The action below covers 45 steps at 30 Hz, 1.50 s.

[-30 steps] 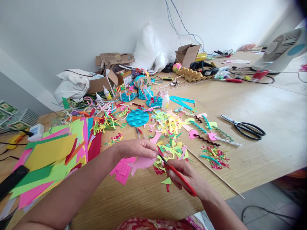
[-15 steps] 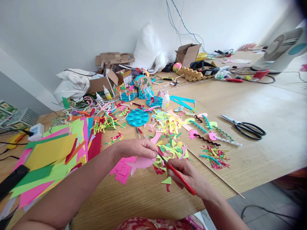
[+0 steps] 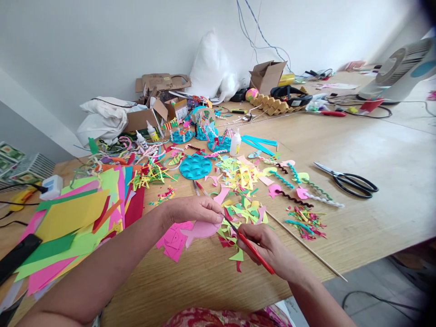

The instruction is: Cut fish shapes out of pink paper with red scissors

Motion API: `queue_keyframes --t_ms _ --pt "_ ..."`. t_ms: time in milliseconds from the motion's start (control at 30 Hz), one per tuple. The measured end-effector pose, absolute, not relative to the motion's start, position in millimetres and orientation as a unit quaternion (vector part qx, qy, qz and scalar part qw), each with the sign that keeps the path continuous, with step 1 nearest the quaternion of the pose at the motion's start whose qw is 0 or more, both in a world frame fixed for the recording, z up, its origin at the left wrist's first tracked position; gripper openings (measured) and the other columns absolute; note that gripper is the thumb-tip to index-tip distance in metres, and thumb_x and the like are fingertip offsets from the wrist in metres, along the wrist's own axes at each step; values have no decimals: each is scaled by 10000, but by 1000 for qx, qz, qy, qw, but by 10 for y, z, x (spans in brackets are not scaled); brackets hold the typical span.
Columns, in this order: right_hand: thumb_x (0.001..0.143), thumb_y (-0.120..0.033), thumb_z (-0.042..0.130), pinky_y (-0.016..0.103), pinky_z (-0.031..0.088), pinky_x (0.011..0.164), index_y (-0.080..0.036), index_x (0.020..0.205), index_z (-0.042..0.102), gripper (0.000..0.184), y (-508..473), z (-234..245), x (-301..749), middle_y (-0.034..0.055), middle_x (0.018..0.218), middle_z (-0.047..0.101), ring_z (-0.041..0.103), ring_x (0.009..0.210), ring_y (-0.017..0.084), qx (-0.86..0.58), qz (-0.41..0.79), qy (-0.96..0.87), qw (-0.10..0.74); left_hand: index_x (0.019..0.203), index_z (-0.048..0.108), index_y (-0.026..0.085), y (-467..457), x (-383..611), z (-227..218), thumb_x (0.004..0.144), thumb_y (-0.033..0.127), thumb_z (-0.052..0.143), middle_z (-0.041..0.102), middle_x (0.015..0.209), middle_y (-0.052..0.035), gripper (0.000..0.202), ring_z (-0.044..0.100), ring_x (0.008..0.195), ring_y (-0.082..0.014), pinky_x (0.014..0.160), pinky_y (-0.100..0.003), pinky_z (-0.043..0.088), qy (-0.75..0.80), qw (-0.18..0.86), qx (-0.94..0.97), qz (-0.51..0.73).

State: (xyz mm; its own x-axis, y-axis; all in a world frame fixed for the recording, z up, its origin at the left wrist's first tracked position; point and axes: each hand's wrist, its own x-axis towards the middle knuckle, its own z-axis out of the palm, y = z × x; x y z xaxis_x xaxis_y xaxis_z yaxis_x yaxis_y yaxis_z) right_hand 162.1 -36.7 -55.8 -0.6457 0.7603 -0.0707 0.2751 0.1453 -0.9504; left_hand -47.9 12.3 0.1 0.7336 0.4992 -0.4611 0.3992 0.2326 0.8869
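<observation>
My left hand pinches a light pink paper fish, its forked tail pointing left above the table. Red-handled scissors are gripped in my right hand, with the dark blades reaching up-left to the front edge of the paper by my left fingertips. Fingers hide part of the cut edge and the blade tips. Brighter pink paper pieces with drawn lines lie just left of the fish. Green, yellow and red paper scraps are scattered beyond and beneath the scissors.
Stacked coloured paper covers the left side. Black-handled scissors, twisted pipe cleaners and a wooden stick lie to the right. Further back are a blue scalloped disc, a glue bottle, decorated blue bases and cardboard boxes.
The scissor handles in my right hand have drawn slightly closer together and shifted a little left. My left hand and the paper fish stay almost in place.
</observation>
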Motion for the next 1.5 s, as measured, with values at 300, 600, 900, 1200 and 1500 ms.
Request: queue_keyframes --t_ms 300,600,900,1200,1500 --pt "830 -625 397 208 237 403 -204 591 367 484 -367 -597 1634 -61 516 344 308 449 84 -331 608 -689 214 620 500 147 113 -480 1 721 408 581 441 574 27 292 381 483 -73 414 -204 247 367 693 619 38" --pt "843 -561 450 211 233 408 -207 554 323 475 -321 -549 1637 -59 513 332 294 458 81 -341 568 -720 209 591 481 153 123 -480 12 726 426 575 419 552 35 318 366 465 -77 419 -226 235 355 690 630 30" --pt "771 -675 440 208 218 407 -198 548 362 532 -315 -558 1619 -66 497 353 300 427 70 -310 656 -658 201 586 466 152 119 -499 11 734 385 554 401 566 38 290 353 474 -67 423 -214 234 353 685 636 39" --pt "781 -638 471 196 205 392 -192 551 365 513 -303 -563 1621 -69 490 360 297 417 58 -309 663 -652 202 615 498 146 118 -494 -16 699 390 579 442 573 29 271 383 468 -71 414 -207 249 362 691 625 30" --pt "795 -598 486 199 189 356 -209 552 358 477 -300 -568 1628 -70 464 358 282 387 63 -322 648 -662 197 602 491 149 117 -494 -5 714 373 561 432 562 31 260 378 473 -71 417 -205 248 362 689 628 25"
